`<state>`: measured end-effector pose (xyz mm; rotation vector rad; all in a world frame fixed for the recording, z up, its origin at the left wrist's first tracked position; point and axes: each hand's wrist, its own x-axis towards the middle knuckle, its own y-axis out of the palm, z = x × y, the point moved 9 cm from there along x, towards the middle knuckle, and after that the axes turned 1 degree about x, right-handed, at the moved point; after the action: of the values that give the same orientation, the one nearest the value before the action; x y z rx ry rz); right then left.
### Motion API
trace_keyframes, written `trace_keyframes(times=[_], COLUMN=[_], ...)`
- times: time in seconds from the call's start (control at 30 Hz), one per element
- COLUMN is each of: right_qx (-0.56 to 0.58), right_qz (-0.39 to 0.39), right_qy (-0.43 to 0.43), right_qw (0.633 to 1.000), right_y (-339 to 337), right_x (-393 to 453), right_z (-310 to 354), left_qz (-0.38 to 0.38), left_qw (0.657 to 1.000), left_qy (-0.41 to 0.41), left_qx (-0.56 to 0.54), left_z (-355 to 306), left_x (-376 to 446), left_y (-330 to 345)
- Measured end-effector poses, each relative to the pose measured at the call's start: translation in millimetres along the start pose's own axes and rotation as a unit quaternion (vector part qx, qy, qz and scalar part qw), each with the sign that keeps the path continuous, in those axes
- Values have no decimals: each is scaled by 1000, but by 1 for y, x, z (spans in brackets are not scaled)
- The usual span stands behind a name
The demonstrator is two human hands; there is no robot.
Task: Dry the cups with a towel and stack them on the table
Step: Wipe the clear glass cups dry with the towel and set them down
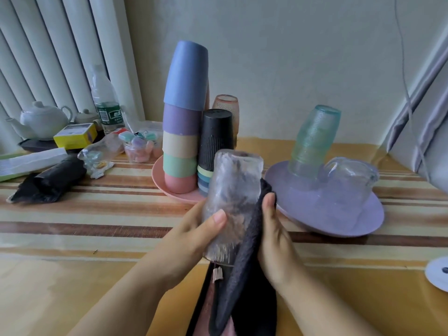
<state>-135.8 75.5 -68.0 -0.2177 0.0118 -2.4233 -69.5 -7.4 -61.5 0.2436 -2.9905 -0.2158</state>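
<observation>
Left hand (196, 229) grips a clear glass cup (232, 197), held mouth-down above the tabletop (97, 214), thumb across the near wall, fingers curled round the far side. Right hand (274, 238) holds a dark towel (244, 275) against the cup's right side, thumb on top of the cloth near the upper edge; the rest of the towel hangs down toward the bottom of the view, a small label showing at its inner fold. Behind the cup, a pink plate (169, 192) carries a tall stack of inverted plastic cups (184, 117), blue on top, then purple, beige, green, pink at the base. Just beside it on the same plate, a black cup (215, 137) caps a second, shorter stack with coloured rims. A peach-tinted glass (226, 103) stands behind these. To the right, a lilac plate (339, 221) holds an inverted green textured glass (312, 139) and a clear glass (349, 175), close together. Far left on the striped tabletop: white teapot (41, 120), water bottle (104, 103), yellow box (75, 135), black bag (48, 180), small clear containers of pastel items (140, 144).
</observation>
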Motion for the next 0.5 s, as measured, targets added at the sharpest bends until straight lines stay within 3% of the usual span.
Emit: trace_keyframes(times=[0.1,0.17,0.33,0.5], right_qx=[-34,-37,-38,-47], right_qz=[8,2,-35,-57], right_qy=[-15,-51,-112,-134], right_qw=[999,998,992,988], right_y=[7,7,0,1], right_x=[-2,-4,-2,3], right_z=[6,13,27,21], left_qz=[-19,-21,-133,-132], left_qw=[997,998,989,982], left_qy=[0,2,45,57], left_qx=[-71,-62,42,120], left_z=[1,4,-4,-8], left_x=[3,5,5,2], left_y=[-6,-9,-26,-15])
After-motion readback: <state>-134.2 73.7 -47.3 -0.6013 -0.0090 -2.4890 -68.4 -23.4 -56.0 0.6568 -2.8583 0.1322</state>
